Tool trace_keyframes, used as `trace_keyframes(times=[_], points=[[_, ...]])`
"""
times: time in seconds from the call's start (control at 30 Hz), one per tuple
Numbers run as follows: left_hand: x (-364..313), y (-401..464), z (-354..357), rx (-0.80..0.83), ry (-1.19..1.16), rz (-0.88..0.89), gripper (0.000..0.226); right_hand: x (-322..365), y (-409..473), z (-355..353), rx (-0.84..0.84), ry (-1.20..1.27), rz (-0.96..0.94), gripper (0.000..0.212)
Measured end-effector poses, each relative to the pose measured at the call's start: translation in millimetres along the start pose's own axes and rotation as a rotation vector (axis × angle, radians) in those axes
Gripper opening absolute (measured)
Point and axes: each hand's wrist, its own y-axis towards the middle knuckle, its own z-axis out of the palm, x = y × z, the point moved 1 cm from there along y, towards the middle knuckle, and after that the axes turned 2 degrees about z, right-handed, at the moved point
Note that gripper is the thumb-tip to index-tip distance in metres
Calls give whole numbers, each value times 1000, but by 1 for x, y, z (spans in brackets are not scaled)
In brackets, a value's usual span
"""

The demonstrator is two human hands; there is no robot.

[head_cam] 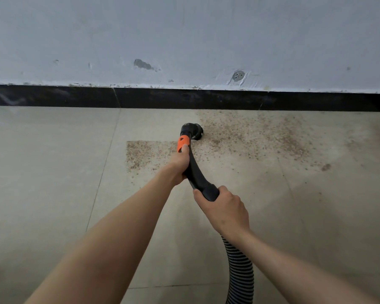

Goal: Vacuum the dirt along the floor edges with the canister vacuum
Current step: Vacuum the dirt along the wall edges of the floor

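A black curved vacuum wand (pixel 196 172) with an orange collar (pixel 183 143) ends in a round brush nozzle (pixel 193 131) resting on the beige tiled floor. My left hand (pixel 178 163) grips the wand just below the orange collar. My right hand (pixel 223 208) grips its lower end, where the ribbed hose (pixel 239 273) begins. Brown dirt (pixel 255 134) is scattered to the right of the nozzle up to the baseboard, and a squarish patch of dirt (pixel 147 153) lies to its left. The canister is out of view.
A black baseboard (pixel 184 98) runs along the foot of a scuffed pale wall (pixel 184 40). The floor tile (pixel 48 172) at the left looks free of dirt. A small clump (pixel 325 167) lies at the dirt's right fringe.
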Motion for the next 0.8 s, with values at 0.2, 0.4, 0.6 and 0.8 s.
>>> trace_keyframes(times=[0.2,0.4,0.6,0.8], points=[[-4,5,7,33,37,-2,60,0,6,-1,14,26,10,54],[-18,8,-16,-27,25,42,57,18,21,7,96,109,-52,49],[-22,9,-70,-139,-47,36,61,50,25,33,214,81,-142,51],[-14,1,-125,-282,-121,44,66,81,19,58,320,8,-226,51]])
